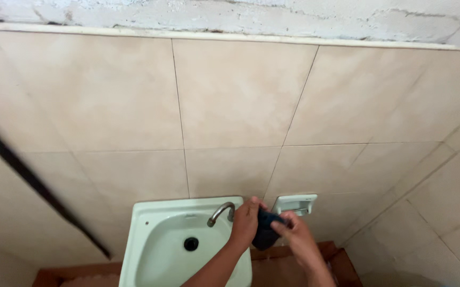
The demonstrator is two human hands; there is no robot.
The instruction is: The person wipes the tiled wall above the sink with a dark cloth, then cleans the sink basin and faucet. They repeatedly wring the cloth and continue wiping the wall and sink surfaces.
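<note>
**Hands meet over a dark cloth at the basin's edge**

Left hand [245,222] is up at the back right corner of the pale green sink [140,250], fingers curled around one end of a dark blue cloth [265,234] — a firm grasp, knuckles toward the camera. Right hand [295,238] comes in from the other side, thumb and fingertips pinched on the cloth's far edge, so the fabric hangs bunched between the two, just off the rim of the sink and above its right side. Holding it from both ends like this keeps it gathered in a wad rather than trailing down, and keeps it close to the tap [220,212] — the curved metal spout sits just left of the left hand, arcing out over the bowl.

Now the bowl itself: nothing lying in it that I can make out, just the dark round drain [191,244] in the middle. Whether water is running, I cannot tell — no stream shows from the spout.

Just behind the cloth, fixed to the beige tiled wall [230,101], is a small white soap holder [295,203]; its tray faces out, and whether anything rests in it is too small to judge. Off to the left, a dark pipe [33,180] runs slantwise down the tiles, well apart from the hands.
</note>
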